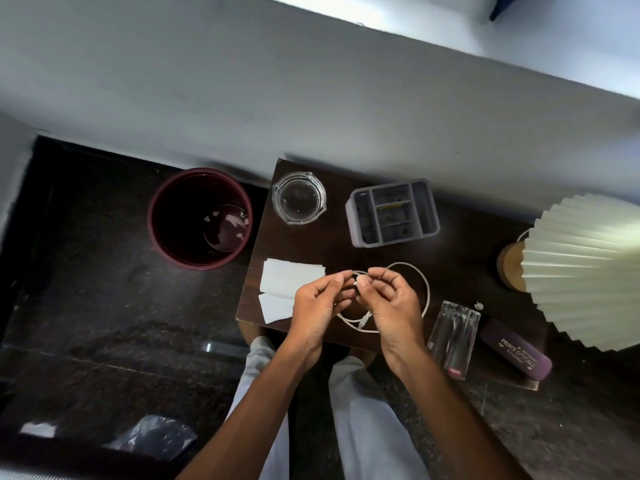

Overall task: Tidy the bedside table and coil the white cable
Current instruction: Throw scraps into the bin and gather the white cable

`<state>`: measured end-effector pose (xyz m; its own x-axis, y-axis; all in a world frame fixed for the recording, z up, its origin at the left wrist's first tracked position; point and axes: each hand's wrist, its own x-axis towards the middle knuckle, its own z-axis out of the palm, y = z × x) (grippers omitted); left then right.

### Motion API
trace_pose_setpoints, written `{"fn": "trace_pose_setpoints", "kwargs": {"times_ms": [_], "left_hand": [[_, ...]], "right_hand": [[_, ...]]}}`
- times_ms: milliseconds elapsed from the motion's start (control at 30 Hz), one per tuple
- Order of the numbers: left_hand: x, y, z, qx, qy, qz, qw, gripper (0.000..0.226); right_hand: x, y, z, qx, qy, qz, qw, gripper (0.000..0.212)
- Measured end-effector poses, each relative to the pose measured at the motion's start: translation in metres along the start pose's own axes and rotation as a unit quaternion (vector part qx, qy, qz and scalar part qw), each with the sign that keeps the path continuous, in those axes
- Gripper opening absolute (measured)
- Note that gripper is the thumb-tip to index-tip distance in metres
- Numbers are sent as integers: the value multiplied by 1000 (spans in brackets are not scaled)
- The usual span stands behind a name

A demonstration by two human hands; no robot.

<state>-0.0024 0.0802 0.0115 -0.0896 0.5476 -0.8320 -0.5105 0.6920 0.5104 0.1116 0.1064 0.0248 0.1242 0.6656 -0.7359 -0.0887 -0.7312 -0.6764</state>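
Note:
The white cable (425,284) lies in a loose loop on the dark wooden bedside table (311,247), with one plug end (363,321) near the front edge. Both hands hover over the loop. My left hand (317,308) pinches the cable between thumb and fingers. My right hand (391,301) pinches the other plug end close to the left fingertips. Part of the loop is hidden under my right hand.
On the table stand a glass ashtray (298,197), a grey divided organiser (393,213), folded white papers (284,289), a clear plastic case (453,336), a purple spectacle case (516,353) and a pleated lamp (585,268). A maroon bin (199,218) stands on the floor at left.

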Motion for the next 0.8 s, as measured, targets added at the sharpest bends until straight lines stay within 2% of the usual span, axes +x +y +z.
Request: {"fn": "trace_pose_setpoints", "kwargs": {"times_ms": [267,567,700,800], "left_hand": [[2,17,-37,-46,14,-4,999,19],[9,41,-82,-50,49,-4,998,19],[19,52,-105,-35,55,-14,998,22],[31,58,-121,-10,89,-10,996,18]], "right_hand": [[-13,7,43,-60,5,-49,997,29],[-16,14,87,-156,-1,-127,980,30],[-14,16,108,-205,-34,-139,968,28],[-13,19,126,-228,-59,-137,962,30]]}}
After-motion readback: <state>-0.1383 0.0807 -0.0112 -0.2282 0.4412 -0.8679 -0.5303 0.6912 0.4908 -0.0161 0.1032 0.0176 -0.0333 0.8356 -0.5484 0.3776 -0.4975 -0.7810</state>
